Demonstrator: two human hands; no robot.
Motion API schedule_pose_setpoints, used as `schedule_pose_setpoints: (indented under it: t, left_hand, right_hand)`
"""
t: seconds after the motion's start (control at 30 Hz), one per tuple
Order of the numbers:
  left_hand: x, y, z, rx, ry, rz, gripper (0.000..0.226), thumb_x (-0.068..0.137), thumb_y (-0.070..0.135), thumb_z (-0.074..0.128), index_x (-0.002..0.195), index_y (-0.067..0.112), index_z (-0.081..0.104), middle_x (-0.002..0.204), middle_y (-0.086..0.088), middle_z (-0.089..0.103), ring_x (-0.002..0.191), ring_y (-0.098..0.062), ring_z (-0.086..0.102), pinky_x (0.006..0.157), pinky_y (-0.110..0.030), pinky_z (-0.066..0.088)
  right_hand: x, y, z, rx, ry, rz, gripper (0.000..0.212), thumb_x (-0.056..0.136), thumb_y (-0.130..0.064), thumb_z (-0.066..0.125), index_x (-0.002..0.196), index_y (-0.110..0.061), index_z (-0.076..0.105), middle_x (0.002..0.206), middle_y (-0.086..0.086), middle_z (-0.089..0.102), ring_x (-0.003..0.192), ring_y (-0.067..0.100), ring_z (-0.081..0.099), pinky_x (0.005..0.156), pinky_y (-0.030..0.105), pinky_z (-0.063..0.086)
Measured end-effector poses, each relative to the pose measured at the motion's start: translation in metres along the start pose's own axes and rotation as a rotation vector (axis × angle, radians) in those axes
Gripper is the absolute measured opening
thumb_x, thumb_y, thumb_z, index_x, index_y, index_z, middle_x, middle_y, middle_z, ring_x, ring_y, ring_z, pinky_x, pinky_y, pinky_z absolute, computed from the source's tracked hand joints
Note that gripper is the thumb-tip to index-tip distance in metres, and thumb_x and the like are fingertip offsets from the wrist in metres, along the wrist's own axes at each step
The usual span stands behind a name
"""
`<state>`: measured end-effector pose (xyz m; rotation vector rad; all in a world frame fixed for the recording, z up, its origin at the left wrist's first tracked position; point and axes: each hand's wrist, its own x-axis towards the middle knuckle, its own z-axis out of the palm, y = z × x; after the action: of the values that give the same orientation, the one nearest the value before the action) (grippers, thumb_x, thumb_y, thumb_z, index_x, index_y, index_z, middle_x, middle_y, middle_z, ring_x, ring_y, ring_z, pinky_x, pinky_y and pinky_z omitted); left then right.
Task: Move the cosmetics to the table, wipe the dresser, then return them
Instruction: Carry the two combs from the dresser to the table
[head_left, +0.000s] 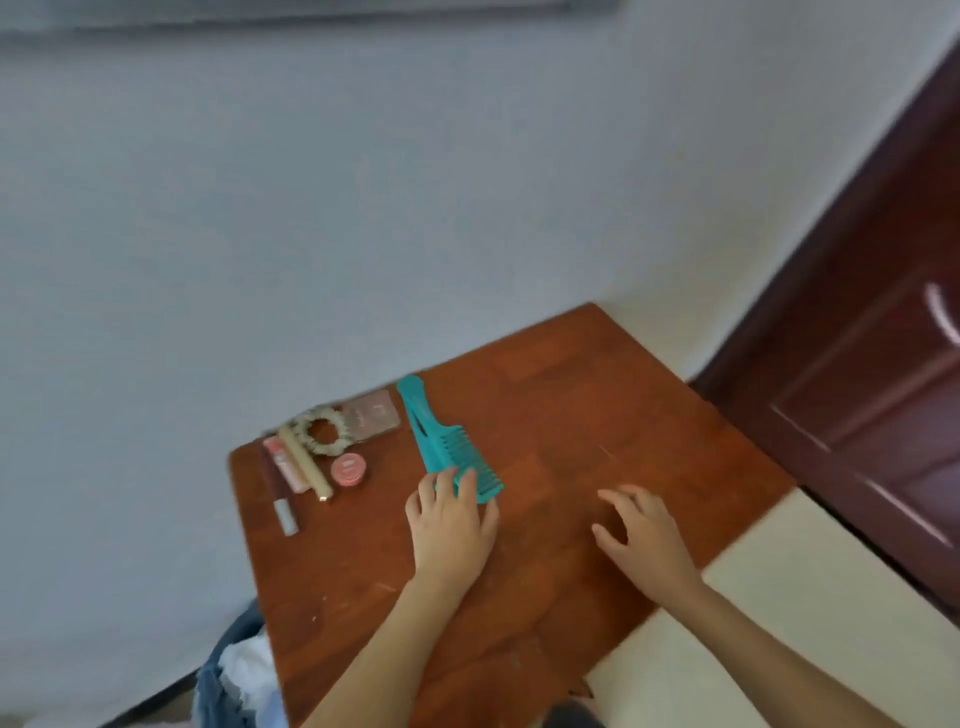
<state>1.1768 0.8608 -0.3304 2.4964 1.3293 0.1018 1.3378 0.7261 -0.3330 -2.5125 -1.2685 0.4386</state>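
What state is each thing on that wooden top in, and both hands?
Comb: lying flat, fingers on its toothed end.
Left hand: fingers resting on comb.
Right hand: spread, holding nothing.
Pot: lid on.
Palette: closed.
Tubes: lying flat.

- I have one view: a wide-angle camera worn on the person's head, facing forward and steeply down.
- It sits close above the reddish-brown wooden tabletop (571, 415), which fills the lower middle, one corner pointing far.
- The left hand (452, 519) and right hand (644, 535) come in from the near edge, below the lens.
- The pale bluish-white wall (311, 208) fills the far and left side; the dark brown panelled wooden door (857, 389) slants at the right.
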Motion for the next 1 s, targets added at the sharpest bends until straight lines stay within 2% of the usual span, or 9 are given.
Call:
schedule_pose_setpoints:
  t: [0.07,0.1,0.2,0.27,0.5,0.6,0.8,0.9,1.0]
  left_hand:
    - [0.007,0.022,0.007,-0.030,-0.037,0.083,0.043,0.073,0.042,0.040,0.091,0.015,0.068,0.096,-0.006,0.068,0.089,-0.030,0.064,0.071,-0.041,0.053]
    - [0.007,0.035,0.010,-0.048,-0.045,0.139,0.041,0.077,0.040,0.043,0.098,0.014,0.066,0.105,-0.009,0.065,0.098,-0.032,0.061,0.079,-0.044,0.050]
    - [0.004,0.077,0.019,-0.066,-0.113,0.310,0.044,0.092,0.038,0.040,0.131,0.017,0.043,0.143,-0.008,0.036,0.133,-0.029,0.029,0.108,-0.043,0.027]
    - [0.000,0.104,0.024,-0.062,-0.147,0.416,0.049,0.094,0.039,0.036,0.139,0.020,0.030,0.150,-0.006,0.024,0.138,-0.026,0.017,0.112,-0.039,0.018]
    - [-0.040,0.213,0.039,-0.003,-0.166,0.727,0.053,0.095,0.039,0.034,0.142,0.018,0.023,0.150,-0.007,0.022,0.137,-0.028,0.018,0.110,-0.037,0.021]
    - [-0.072,0.267,0.045,-0.006,-0.160,0.832,0.054,0.094,0.038,0.036,0.142,0.017,0.023,0.148,-0.007,0.024,0.136,-0.027,0.020,0.109,-0.035,0.022]
    - [-0.157,0.376,0.056,-0.112,-0.155,0.959,0.056,0.092,0.038,0.035,0.141,0.015,0.026,0.147,-0.007,0.027,0.135,-0.026,0.022,0.110,-0.034,0.019]
    - [-0.214,0.432,0.069,-0.167,-0.168,1.073,0.053,0.092,0.034,0.039,0.141,0.015,0.029,0.148,-0.006,0.026,0.135,-0.024,0.020,0.110,-0.034,0.018]
    - [-0.273,0.484,0.080,-0.205,-0.188,1.210,0.051,0.091,0.032,0.044,0.139,0.016,0.033,0.145,-0.005,0.030,0.133,-0.024,0.022,0.106,-0.036,0.024]
  right_hand:
    - [-0.017,0.017,-0.008,0.005,0.043,0.090,0.046,0.090,-0.033,0.051,0.132,-0.017,0.043,0.137,0.005,0.039,0.128,0.020,0.032,0.106,0.030,0.028]
    - [-0.027,0.026,-0.012,0.007,0.064,0.129,0.046,0.090,-0.032,0.051,0.132,-0.016,0.043,0.137,0.006,0.039,0.128,0.021,0.033,0.106,0.031,0.029]
    - [-0.055,0.055,-0.023,-0.012,0.136,0.217,0.047,0.090,-0.032,0.051,0.133,-0.015,0.042,0.139,0.008,0.039,0.128,0.022,0.033,0.104,0.032,0.030]
    - [-0.074,0.073,-0.032,-0.028,0.173,0.287,0.048,0.091,-0.032,0.050,0.134,-0.017,0.040,0.139,0.009,0.038,0.129,0.023,0.032,0.103,0.032,0.029]
    - [-0.158,0.137,-0.065,-0.055,0.304,0.506,0.051,0.092,-0.037,0.046,0.138,-0.022,0.032,0.145,0.005,0.032,0.134,0.021,0.026,0.105,0.032,0.026]
    - [-0.210,0.171,-0.082,-0.066,0.395,0.579,0.051,0.089,-0.034,0.052,0.136,-0.019,0.038,0.141,0.010,0.038,0.132,0.026,0.031,0.103,0.037,0.029]
    - [-0.326,0.250,-0.124,-0.131,0.581,0.676,0.046,0.070,-0.022,0.074,0.112,-0.007,0.061,0.107,0.019,0.063,0.097,0.040,0.060,0.076,0.048,0.049]
    - [-0.394,0.282,-0.149,-0.140,0.690,0.773,0.046,0.076,-0.019,0.070,0.119,-0.007,0.057,0.116,0.019,0.058,0.109,0.039,0.053,0.085,0.046,0.042]
    - [-0.462,0.307,-0.162,-0.168,0.783,0.886,0.047,0.073,-0.019,0.073,0.117,-0.007,0.059,0.117,0.021,0.058,0.108,0.040,0.054,0.084,0.048,0.043]
